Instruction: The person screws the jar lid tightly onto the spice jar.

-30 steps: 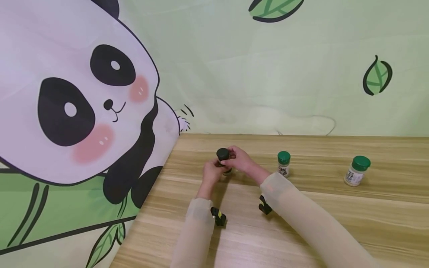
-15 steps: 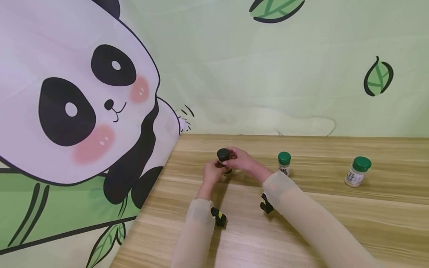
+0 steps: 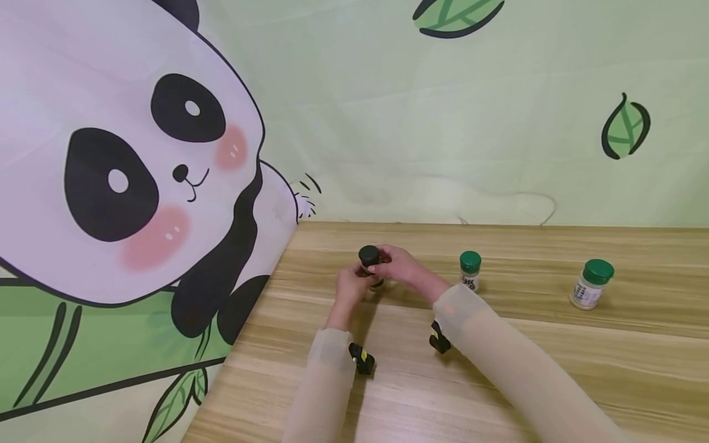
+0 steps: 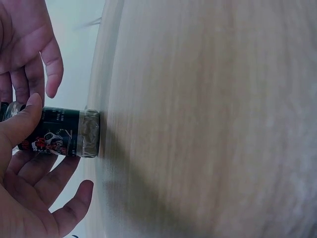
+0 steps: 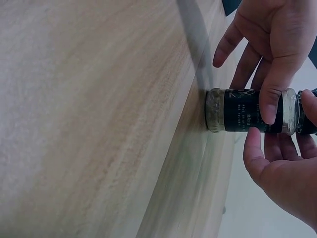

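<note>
A glass spice bottle (image 3: 368, 255) with a black cap and dark label stands upright on the wooden table. My left hand (image 3: 351, 288) grips its body, and the left wrist view shows the thumb across the dark label (image 4: 54, 131). Higher up, the fingers of my right hand (image 3: 400, 264) pinch the bottle around its black cap (image 5: 308, 119). Part of the grip there is cut off by the frame's edge in the right wrist view. The bottle's clear base (image 5: 215, 110) appears to rest on the tabletop.
Two jars with green lids and white labels stand to the right: a nearer jar (image 3: 469, 271) beyond my right forearm and a farther jar (image 3: 591, 284). A printed panda backdrop (image 3: 183, 172) borders the table (image 3: 410, 394) at the left and back.
</note>
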### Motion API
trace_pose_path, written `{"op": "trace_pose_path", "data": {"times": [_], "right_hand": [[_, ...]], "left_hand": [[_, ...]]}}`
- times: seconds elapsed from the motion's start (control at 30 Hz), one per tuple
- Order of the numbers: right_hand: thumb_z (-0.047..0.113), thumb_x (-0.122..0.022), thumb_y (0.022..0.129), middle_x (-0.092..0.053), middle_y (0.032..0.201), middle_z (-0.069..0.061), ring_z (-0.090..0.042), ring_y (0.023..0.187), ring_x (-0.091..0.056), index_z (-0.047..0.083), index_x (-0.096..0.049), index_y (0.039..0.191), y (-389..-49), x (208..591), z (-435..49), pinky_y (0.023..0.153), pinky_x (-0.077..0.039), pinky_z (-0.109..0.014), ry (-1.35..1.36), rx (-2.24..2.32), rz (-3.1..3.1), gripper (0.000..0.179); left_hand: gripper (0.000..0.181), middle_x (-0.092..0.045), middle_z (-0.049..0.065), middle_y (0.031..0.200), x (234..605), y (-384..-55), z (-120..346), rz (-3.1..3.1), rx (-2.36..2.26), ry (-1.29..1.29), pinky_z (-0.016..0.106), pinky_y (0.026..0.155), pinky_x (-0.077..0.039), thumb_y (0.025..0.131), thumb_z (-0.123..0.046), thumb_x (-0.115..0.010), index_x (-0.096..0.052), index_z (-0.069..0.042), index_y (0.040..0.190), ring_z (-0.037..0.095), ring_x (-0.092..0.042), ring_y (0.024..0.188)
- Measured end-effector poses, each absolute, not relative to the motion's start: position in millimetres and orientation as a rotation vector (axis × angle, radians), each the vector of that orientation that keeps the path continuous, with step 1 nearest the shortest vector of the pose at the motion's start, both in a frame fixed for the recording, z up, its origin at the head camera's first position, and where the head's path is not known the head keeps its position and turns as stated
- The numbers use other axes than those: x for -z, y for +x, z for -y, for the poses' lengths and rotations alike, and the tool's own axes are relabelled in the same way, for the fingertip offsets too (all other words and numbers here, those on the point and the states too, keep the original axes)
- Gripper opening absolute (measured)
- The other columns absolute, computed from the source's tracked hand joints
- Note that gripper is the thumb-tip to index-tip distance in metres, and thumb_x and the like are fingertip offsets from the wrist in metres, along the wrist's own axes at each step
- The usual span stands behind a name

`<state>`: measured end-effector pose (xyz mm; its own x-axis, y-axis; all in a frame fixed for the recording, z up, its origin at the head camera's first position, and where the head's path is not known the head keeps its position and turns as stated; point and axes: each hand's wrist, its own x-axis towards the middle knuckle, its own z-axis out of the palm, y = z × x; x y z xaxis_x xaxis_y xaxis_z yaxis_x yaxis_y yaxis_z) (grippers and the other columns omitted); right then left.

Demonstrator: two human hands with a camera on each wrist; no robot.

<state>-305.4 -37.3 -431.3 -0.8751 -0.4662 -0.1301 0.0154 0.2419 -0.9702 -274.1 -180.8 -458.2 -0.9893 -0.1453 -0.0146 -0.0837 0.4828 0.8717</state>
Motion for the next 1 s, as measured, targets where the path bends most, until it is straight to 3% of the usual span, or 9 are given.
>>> {"op": "trace_pose_path", "data": {"times": [0.23, 0.5, 0.77, 1.0], "right_hand": [[0.009, -0.064, 0.098, -0.053, 0.149, -0.028, -0.028, 0.119, -0.058, -0.004, -0.045, 0.149, -305, 431, 38, 0.09, -0.052, -0.031, -0.407, 1.688, -2.14, 0.056], [0.007, -0.066, 0.097, -0.056, 0.143, -0.029, -0.028, 0.117, -0.06, -0.005, -0.047, 0.145, -306, 436, 40, 0.083, -0.051, -0.024, -0.4, 1.717, -2.145, 0.053], [0.007, -0.068, 0.096, -0.055, 0.145, -0.029, -0.04, 0.134, -0.055, -0.006, -0.046, 0.144, -307, 439, 42, 0.104, -0.052, -0.041, -0.383, 1.734, -2.175, 0.055], [0.006, -0.069, 0.095, -0.054, 0.144, -0.03, -0.042, 0.135, -0.053, -0.007, -0.045, 0.144, -309, 443, 45, 0.11, -0.049, -0.048, -0.361, 1.771, -2.167, 0.056]], "left_hand": [[0.03, -0.075, 0.025, 0.117, 456, -274, 180, 2.653, 1.566, 0.221, 0.045, 0.1, -0.053, 0.089, -0.009, -0.077, -0.073, 0.006, 0.115, 0.03, -0.067, 0.104], [0.028, -0.076, 0.024, 0.113, 458, -274, 180, 2.652, 1.521, 0.2, 0.041, 0.094, -0.055, 0.086, -0.006, -0.078, -0.074, 0.007, 0.111, 0.027, -0.067, 0.098], [0.028, -0.076, 0.025, 0.11, 460, -275, 181, 2.64, 1.502, 0.168, 0.038, 0.091, -0.055, 0.085, -0.005, -0.078, -0.074, 0.007, 0.109, 0.029, -0.068, 0.098], [0.029, -0.076, 0.024, 0.109, 461, -276, 181, 2.639, 1.476, 0.155, 0.037, 0.091, -0.054, 0.084, -0.004, -0.078, -0.074, 0.007, 0.11, 0.029, -0.068, 0.097]]}}
